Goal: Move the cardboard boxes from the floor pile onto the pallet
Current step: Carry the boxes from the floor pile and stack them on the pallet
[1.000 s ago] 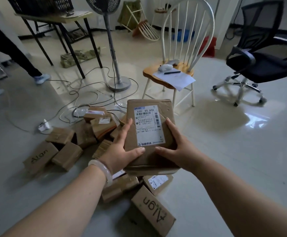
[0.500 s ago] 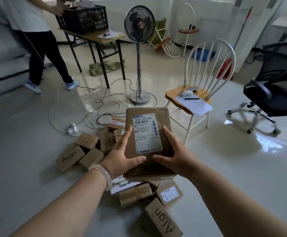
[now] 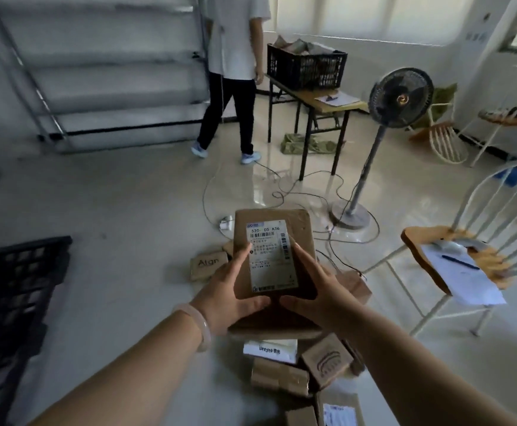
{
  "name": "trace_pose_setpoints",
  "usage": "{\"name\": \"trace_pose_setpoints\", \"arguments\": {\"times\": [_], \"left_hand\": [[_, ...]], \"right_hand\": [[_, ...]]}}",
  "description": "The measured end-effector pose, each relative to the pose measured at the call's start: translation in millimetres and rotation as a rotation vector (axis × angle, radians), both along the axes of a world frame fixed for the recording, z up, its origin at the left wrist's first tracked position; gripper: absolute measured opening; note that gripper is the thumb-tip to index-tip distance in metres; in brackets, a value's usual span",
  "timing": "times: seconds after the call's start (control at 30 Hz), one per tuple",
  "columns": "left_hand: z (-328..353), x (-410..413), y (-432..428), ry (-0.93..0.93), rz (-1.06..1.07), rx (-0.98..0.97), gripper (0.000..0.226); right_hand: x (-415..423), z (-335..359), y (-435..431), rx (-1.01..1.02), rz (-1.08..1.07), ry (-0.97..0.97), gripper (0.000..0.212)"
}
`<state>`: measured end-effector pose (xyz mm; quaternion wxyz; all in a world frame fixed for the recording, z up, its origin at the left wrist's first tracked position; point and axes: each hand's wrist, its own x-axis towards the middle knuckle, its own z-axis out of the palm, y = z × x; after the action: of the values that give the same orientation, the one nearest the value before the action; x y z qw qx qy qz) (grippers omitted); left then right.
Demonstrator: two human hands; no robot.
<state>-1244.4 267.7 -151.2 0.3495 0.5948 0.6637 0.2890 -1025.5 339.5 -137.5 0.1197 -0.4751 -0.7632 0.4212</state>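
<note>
I hold a brown cardboard box (image 3: 274, 232) with a white shipping label in front of me, above the floor pile. My left hand (image 3: 229, 290) grips its left side and my right hand (image 3: 315, 290) grips its right side, thumbs on top. Several cardboard boxes (image 3: 282, 373) lie on the floor below and beyond the held box, one marked "Algn" (image 3: 208, 265). A black plastic pallet (image 3: 11, 302) lies on the floor at the left edge, well apart from both hands.
A person (image 3: 235, 75) stands by a table (image 3: 322, 103) carrying a black crate (image 3: 306, 69). A standing fan (image 3: 383, 130) and loose cables (image 3: 282, 192) are ahead. A white chair (image 3: 466, 259) with paper and pen stands at right. Stairs (image 3: 97, 72) rise at back left.
My view has swung left and upward; the pallet has come into view at left. The box stays gripped in both hands, carried leftward away from the chair.
</note>
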Motion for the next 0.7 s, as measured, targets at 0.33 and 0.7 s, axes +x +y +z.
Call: {"name": "trace_pose_setpoints", "arguments": {"times": [0.33,0.7], "left_hand": [[1.3,-182.2,-113.3,-0.016,0.421,0.006,0.105],[-13.9,-397.2,-236.2,-0.103,0.692,0.074,0.106]], "right_hand": [[-230.2,6.1,-37.9,0.024,0.417,-0.002,0.097],[-496.3,-0.2,-119.4,0.052,0.762,0.011,0.094]]}}
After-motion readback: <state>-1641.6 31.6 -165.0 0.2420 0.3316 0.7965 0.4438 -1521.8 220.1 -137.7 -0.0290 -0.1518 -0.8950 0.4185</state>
